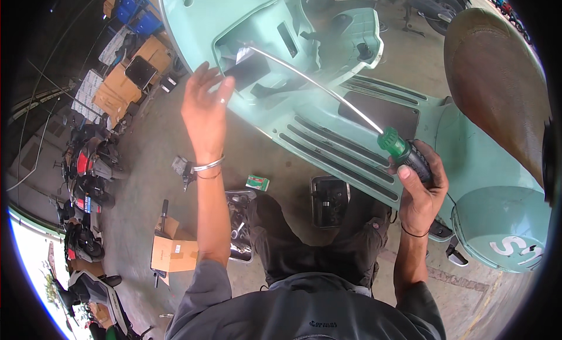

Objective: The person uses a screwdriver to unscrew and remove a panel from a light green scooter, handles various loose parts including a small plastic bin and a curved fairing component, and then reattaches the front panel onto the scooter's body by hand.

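My right hand (pixel 422 191) is wrapped round the green and black handle of a long-shafted screwdriver (pixel 393 142). Its thin metal shaft slants up to the left, over the footboard of a mint-green scooter (pixel 442 114). The shaft's far end is at the open recess (pixel 290 15) in the scooter's front panel, by a small pale piece and a dark flat part (pixel 249 71). I cannot tell whether the tip touches either. My left hand (pixel 205 103) is raised beside the panel's edge, fingers apart, with nothing in it. A metal bangle sits on that wrist.
A brown seat (pixel 494 76) rises at the right. Around my legs on the floor are a tray of metal tools (pixel 253 258), a black tray (pixel 317 214), a small green box (pixel 257 182) and a cardboard box (pixel 175 251). Several motorbikes (pixel 88 164) stand at the left.
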The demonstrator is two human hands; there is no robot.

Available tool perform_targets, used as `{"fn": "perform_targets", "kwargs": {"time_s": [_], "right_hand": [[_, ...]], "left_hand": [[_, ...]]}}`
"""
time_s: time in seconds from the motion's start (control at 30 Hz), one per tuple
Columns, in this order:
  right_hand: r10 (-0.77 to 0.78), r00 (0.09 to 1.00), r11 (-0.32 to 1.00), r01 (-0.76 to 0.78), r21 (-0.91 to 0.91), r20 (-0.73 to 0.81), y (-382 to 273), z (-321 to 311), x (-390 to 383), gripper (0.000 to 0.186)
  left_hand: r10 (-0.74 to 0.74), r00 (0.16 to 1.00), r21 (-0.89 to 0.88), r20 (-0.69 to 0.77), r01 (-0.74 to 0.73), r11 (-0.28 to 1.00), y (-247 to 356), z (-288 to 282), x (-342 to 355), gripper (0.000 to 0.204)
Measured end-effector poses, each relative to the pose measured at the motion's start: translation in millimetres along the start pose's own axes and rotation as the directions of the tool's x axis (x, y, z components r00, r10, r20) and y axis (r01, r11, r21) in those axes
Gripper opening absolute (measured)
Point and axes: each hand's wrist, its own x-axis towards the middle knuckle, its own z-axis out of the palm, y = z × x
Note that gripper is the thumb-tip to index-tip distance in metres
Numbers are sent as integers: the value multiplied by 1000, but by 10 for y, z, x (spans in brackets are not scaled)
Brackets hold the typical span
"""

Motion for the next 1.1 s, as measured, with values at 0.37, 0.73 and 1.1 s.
{"fn": "perform_targets", "kwargs": {"time_s": [0.37,0.73,1.1], "right_hand": [[-555,800,802,588,-110,228,-679,435,909,46],[-651,669,709,705,-29,358,-845,748,1376,41],[-631,764,759,644,-92,135,-1263,697,1367,46]], "left_hand": [[488,873,531,4,-416,739,365,85,1371,106],[418,908,531,-38,-336,778,336,78,1402,111],[363,930,517,-50,-287,807,474,103,1397,107]]}}
